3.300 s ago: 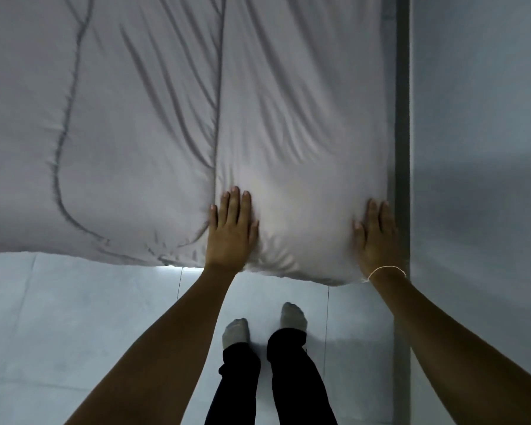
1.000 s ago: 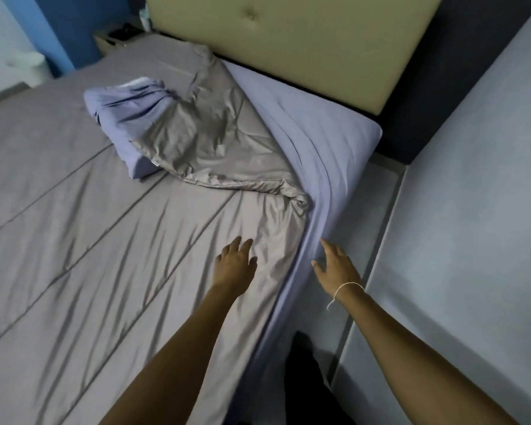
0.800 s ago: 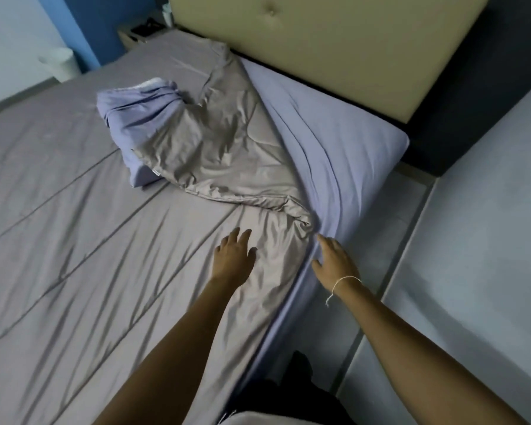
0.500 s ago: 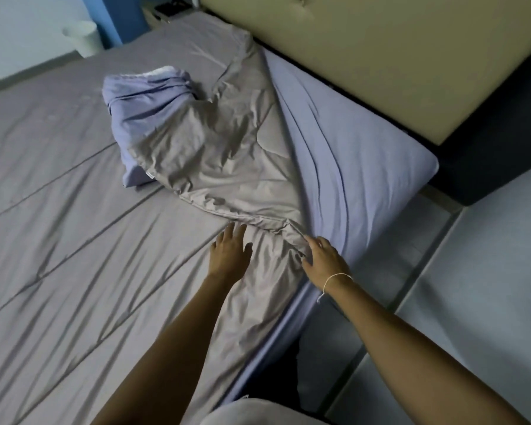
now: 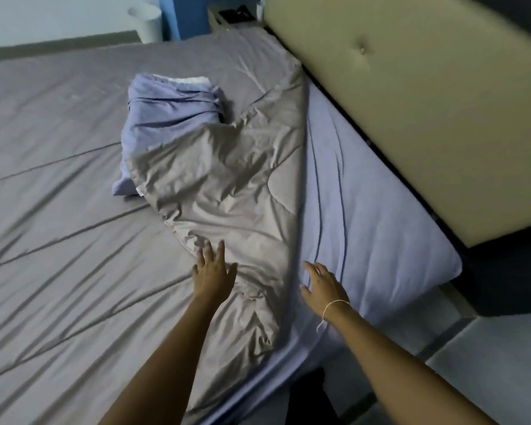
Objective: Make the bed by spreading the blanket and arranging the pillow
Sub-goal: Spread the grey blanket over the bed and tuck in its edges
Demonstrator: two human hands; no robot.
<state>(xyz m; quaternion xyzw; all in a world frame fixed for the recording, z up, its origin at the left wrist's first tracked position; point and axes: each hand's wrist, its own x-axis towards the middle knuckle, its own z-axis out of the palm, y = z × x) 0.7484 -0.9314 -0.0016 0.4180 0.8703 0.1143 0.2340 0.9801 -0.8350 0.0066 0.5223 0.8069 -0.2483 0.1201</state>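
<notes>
Now | left hand fingers apart on blanket fold | right hand fingers spread over sheet

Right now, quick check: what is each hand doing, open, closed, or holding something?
Left hand: open, fingers spread over the folded-back blanket, gripping nothing.
Right hand: open, fingers relaxed at the blanket's edge by the sheet, holding nothing.
</notes>
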